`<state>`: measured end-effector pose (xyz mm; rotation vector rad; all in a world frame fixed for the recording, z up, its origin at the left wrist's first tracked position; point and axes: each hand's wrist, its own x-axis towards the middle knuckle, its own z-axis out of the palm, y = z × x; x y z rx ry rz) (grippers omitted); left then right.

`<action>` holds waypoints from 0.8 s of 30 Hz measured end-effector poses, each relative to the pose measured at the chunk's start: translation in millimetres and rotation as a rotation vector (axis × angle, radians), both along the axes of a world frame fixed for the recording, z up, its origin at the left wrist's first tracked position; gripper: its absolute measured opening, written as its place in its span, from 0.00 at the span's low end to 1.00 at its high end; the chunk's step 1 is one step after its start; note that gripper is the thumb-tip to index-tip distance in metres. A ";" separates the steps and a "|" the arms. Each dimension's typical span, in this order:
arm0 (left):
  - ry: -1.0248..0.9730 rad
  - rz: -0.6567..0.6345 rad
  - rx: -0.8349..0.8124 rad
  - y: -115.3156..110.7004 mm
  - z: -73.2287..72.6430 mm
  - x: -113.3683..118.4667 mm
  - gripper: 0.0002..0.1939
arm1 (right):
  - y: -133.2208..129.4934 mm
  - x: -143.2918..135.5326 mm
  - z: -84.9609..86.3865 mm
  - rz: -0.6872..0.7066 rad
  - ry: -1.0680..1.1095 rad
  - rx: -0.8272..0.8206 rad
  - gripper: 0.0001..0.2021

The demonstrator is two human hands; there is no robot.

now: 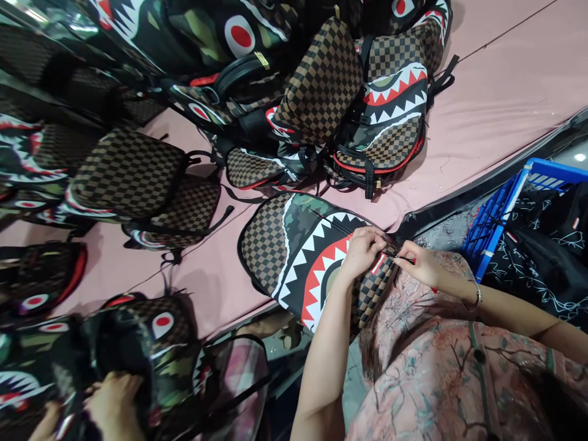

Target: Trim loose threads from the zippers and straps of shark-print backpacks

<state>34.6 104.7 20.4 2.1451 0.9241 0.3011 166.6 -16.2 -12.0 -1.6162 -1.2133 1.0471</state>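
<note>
A: Where to look for the shark-mouth bag (301, 269)?
B: Partly on the pink table (500, 79), sticking out past the edge.
A: Pointing which way?
B: Long and slanting, from the round checked end (263, 245) at upper left to the end by the hands at lower right.
A: Holding what?
B: With the right hand (417, 263), pinching something thin and dark (404, 260), too small to name. With the left hand (364, 250), bending fingers onto the bag beside the red tag (378, 263); cannot tell if gripping.

No text is legible, even on the red label (378, 263).
</note>
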 end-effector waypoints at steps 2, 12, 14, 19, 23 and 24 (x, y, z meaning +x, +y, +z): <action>-0.113 0.206 -0.009 -1.5 -1.9 -2.5 0.07 | -1.5 2.9 -3.0 -0.016 0.096 0.009 0.09; -0.049 0.572 0.035 -58.2 6.5 -66.3 0.14 | -30.4 4.0 5.9 0.170 0.973 -0.432 0.14; 0.062 0.595 0.055 -73.5 5.4 -64.7 0.18 | -34.3 -1.4 4.4 0.229 1.052 -0.510 0.14; 0.101 0.630 0.150 -89.5 -4.2 -47.9 0.10 | -37.2 -19.4 -6.9 0.233 1.152 -0.600 0.14; 0.010 0.715 0.047 -89.6 -11.6 -44.8 0.10 | -34.0 -33.2 -10.4 0.178 1.207 -0.612 0.14; -0.002 0.737 0.034 -90.1 -12.4 -44.8 0.10 | -32.5 -36.3 -9.3 0.163 1.238 -0.614 0.13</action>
